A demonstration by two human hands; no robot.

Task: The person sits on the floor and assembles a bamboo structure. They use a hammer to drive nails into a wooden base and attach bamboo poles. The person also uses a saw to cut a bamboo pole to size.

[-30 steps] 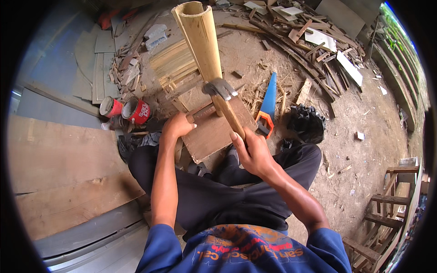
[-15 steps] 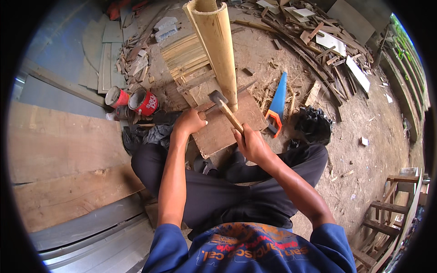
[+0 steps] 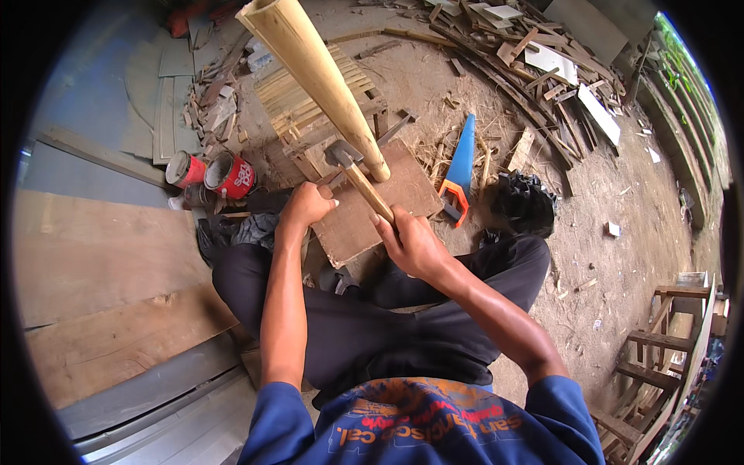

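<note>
A long bamboo piece (image 3: 322, 81), hollow at its top end, stands on a square wooden board (image 3: 372, 221) and leans to the left. My right hand (image 3: 415, 244) is closed around the wooden handle of a hammer (image 3: 364, 191). The hammer's metal head is by the bamboo's lower left side; I cannot tell whether they touch. My left hand (image 3: 306, 205) grips a long knife (image 3: 394, 129) at its near left end. The blade runs across at the bamboo's lower part and sticks out on the right; its middle is hidden.
Bamboo slats (image 3: 310, 89) lie beyond the board. A blue handsaw (image 3: 463, 151) with an orange handle and a black plastic bag (image 3: 525, 205) are to the right. Two red cans (image 3: 230, 175) stand at the left. Scrap wood (image 3: 554, 74) is piled at the far right.
The bamboo's top has tipped to the left. The hammer and my right hand have shifted slightly left, and the whole view has moved a little. Both hands keep their grip.
</note>
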